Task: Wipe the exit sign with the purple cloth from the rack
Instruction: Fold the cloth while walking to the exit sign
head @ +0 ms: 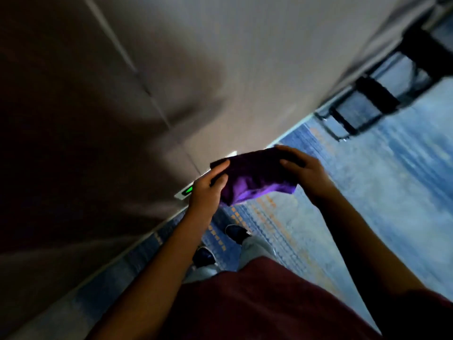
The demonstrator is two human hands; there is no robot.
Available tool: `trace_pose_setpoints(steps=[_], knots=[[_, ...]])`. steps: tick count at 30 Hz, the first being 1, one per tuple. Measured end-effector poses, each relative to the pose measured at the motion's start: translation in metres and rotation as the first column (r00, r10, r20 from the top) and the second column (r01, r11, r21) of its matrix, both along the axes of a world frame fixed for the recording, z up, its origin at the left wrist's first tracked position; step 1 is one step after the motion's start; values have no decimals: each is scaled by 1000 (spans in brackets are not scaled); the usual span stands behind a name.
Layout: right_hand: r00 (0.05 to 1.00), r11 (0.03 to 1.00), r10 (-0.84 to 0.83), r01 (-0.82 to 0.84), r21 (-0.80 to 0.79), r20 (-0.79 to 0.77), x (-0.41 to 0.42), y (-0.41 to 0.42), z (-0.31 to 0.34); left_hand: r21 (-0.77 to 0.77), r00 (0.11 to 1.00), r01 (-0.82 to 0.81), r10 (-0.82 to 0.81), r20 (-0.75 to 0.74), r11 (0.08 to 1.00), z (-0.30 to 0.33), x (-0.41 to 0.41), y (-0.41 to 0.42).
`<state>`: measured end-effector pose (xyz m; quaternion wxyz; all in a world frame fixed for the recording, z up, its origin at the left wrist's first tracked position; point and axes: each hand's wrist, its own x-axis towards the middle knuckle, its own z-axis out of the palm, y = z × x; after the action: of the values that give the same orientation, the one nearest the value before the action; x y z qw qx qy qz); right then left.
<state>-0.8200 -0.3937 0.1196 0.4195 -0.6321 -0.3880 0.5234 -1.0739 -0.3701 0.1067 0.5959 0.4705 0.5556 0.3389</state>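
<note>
Dim corridor, beige wall [220, 57] meeting blue patterned carpet [367, 192], all blurred. Left hand [206, 192] gripping near end of purple cloth [255, 177], thumb over the top, fingers curled beneath; right hand [301, 170] clamped on far end, fingers wrapped over the fold. Cloth bunched and stretched between both hands, held in the air just in front of the low-mounted exit sign [187, 191], green glow peeking out beside the left wrist; not yet touching it, as far as can be told. Dark shoes [236, 233] on the carpet below; black metal rack [382, 94] well apart at upper right. Fetching apparently done, wiping yet to begin; next, probably: lowering the cloth flat onto the sign's face and rubbing across.
</note>
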Motion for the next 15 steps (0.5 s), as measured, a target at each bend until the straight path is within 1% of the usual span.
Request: trace_pose_setpoints(steps=[4,7,11,15], knots=[[965,965,-262,262,-25,-14,-9,-65,-6,-34,985,167,-165,55,985,-8,6,-5],[904,905,-425,423,-52,-38,-23,-108,-20,-23,947,321,-320,15,947,-12,11,-7],[825,829,-559,552,-93,-86,-40,-146,-42,10,894,447,-446,-32,895,-16,12,-18],[769,766,-637,626,-142,-48,-55,-168,-64,4,828,556,-553,-94,831,-17,15,-25]])
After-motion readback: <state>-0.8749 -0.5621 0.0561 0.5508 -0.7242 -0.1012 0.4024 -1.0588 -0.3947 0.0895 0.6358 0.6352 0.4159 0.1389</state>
